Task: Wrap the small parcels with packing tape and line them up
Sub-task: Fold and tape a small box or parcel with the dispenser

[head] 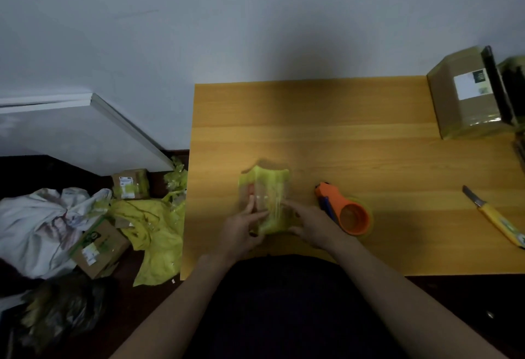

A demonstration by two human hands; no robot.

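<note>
Head view: a small parcel wrapped in crumpled yellow-green translucent tape (267, 202) is held just above the near-centre of the orange-yellow wooden table top (355, 137), between both hands. The left hand (244, 228) is laid against the parcel's left side w/ fingers stretched nearly straight along it, fingertips seen through the film. The right hand (309, 225) is set on the parcel's right side; the image is blurred there, so its fingers seem curled round the edge, but this cannot be told for sure. Just right of the right hand, an orange plastic tape dispenser w/ a blue part and a roll of tape (348, 212) is lying on the table. Further right, near the edge, a yellow-handled utility knife (494, 218) is laid at an angle. At the far right corner, a brown cardboard box wrapped in clear tape w/ a white label (466, 94) is standing. On the dark floor left of the table, yellow plastic scraps (153, 233), two small cardboard boxes (99, 248) and a white cloth bundle (37, 228) are piled.
</note>
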